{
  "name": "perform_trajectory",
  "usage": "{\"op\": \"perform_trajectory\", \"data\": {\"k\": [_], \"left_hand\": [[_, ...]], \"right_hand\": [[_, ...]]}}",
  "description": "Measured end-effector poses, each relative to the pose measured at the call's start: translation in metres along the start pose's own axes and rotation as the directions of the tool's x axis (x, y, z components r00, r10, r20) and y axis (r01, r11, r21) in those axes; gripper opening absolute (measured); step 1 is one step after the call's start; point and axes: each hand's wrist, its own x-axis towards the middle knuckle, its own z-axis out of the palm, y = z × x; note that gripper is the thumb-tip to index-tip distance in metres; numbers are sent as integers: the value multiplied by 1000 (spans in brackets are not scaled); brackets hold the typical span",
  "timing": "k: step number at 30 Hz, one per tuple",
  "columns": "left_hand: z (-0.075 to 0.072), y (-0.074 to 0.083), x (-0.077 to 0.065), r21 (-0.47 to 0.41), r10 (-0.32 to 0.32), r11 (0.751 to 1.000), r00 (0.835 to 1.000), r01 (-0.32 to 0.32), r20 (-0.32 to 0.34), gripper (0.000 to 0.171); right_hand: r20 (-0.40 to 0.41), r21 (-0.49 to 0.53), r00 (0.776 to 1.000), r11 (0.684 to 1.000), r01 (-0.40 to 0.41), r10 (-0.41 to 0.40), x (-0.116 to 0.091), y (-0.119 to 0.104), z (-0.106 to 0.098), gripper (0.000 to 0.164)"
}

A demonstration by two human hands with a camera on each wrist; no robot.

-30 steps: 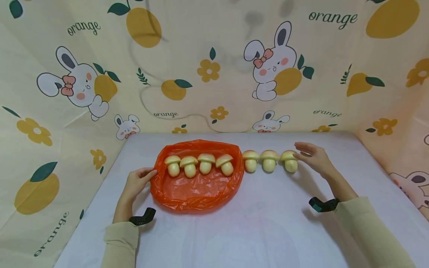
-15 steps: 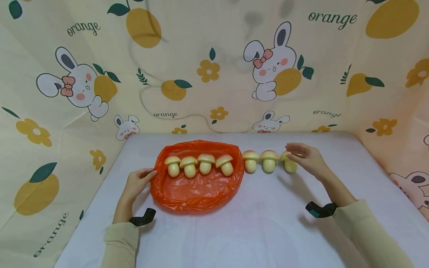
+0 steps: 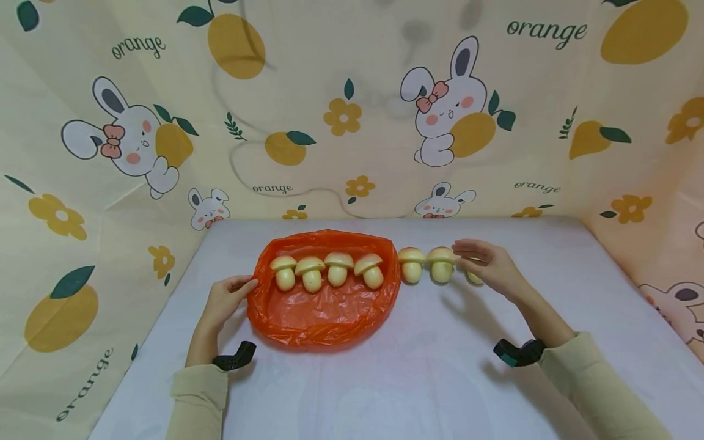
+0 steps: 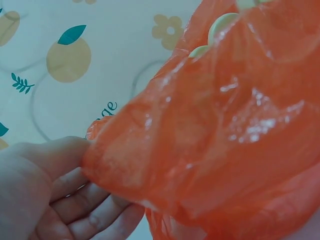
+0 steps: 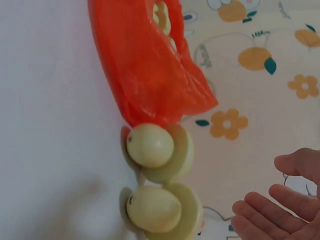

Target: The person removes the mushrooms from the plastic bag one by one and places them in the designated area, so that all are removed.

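My left hand (image 3: 222, 299) pinches the bag (image 3: 324, 315), seemingly to steady it, while my right hand (image 3: 489, 269), outstretched and empty, hovers by mushrooms (image 3: 442, 272) near the bench's far edge (image 3: 539, 225).

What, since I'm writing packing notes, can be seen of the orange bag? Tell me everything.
The bag is orange-red, thin, shiny and wrinkled, like plastic film. It lies on the white table with its mouth open upward and its rim crumpled into an oval. Four mushrooms sit inside in an uneven row, toward the far side. The left hand pinches its left edge; at its right edge, another mushroom sits outside, seemingly touching it.
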Motion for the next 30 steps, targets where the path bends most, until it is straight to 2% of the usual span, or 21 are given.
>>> {"op": "perform_trajectory", "data": {"k": [9, 16, 21, 26, 30], "left_hand": [[0, 0, 1, 2, -33, 999, 999, 33, 11, 48], [0, -1, 1, -1, -26, 1000, 1000, 26, 15, 49], [1, 0, 1, 5, -19, 1000, 1000, 19, 10, 49], [1, 0, 0, -4, -4, 1000, 1000, 4, 1, 48], [1, 0, 0, -1, 0, 1000, 1000, 0, 5, 49]], "right_hand": [[31, 37, 1000, 999, -5, 4, -4, -10, 12, 42], [34, 119, 996, 990, 81, -85, -5, -13, 24, 41], [56, 127, 995, 989, 78, -85, -4, -14, 32, 41], [50, 204, 986, 968, 144, -157, -3, -16, 45, 37], [38, 237, 985, 959, 157, -171, -2, -21, 54, 36]]}}
